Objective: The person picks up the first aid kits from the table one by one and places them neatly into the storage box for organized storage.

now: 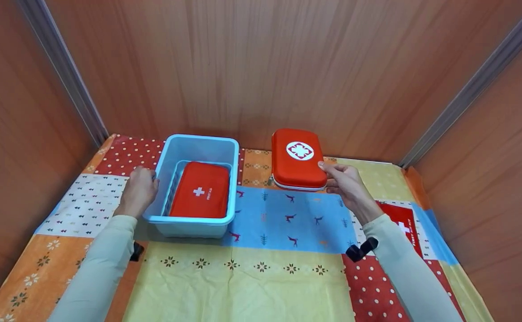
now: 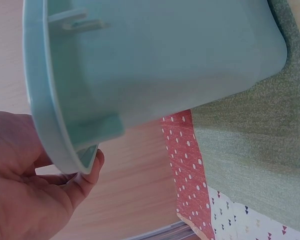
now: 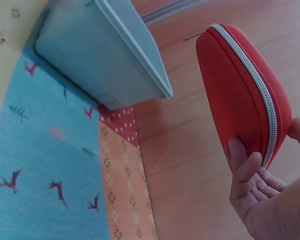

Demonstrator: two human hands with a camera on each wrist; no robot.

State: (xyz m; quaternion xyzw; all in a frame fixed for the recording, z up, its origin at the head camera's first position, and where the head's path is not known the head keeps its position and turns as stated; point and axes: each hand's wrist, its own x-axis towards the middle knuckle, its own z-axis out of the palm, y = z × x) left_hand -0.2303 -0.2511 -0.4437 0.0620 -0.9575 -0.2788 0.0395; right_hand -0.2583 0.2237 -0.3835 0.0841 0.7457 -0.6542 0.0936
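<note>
My right hand (image 1: 346,185) pinches the right edge of a red zippered first aid case (image 1: 283,165) with a round white cross emblem. In the right wrist view the case (image 3: 225,95) is off the cloth, thumb on one face and fingers on the other, its zipper running between. On the left, my left hand (image 1: 139,190) grips the rim of a light blue plastic bin (image 1: 198,220). The left wrist view has its fingers (image 2: 85,182) curled under the rim. Inside the bin lies another red first aid pouch (image 1: 202,192) with a small white cross.
A flat red first aid packet (image 1: 401,223) lies at the right, partly hidden by my right forearm. A patchwork-print tablecloth (image 1: 243,286) covers the table. Wood-grain panels (image 1: 287,67) enclose the back and both sides.
</note>
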